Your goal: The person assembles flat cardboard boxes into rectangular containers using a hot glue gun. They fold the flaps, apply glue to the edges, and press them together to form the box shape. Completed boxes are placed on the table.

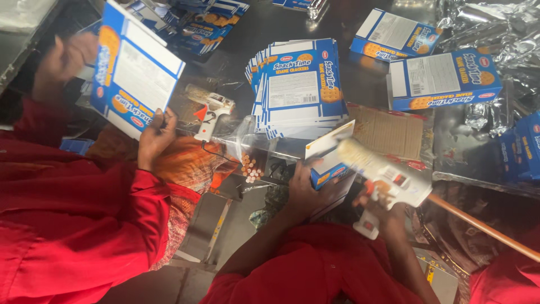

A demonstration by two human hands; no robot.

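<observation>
Across the dark, glossy surface (315,22) lie blue-and-white cracker cartons in every state. Crumpled silver foil (495,34) fills the far right corner. Largest among the cardboard is the stack of flat cartons (298,90) at the middle, fanned slightly at its left edge. To its right stand two made-up boxes (441,79), one behind the other, and just in front of them lies a brown corrugated sheet (388,132).

At the left a co-worker in a red sleeve (73,225) holds up a flat carton (135,73), tilted, with one hand (154,135) closed on its lower edge; the other hand is blurred behind it. A second white glue gun (211,112) lies on the surface just beside that hand.

Near the bottom centre, the wearer's left hand (304,191) is closed on a small blue-and-white carton (329,160), its white flap raised. The right hand (382,208) grips the handle of a white glue gun (382,174), whose blurred nozzle touches or nearly touches the flap; motion blur hides which. A thin wooden stick (484,228) slants away to the right. Pale glue sticks (250,168) sit clustered left of the carton.
</observation>
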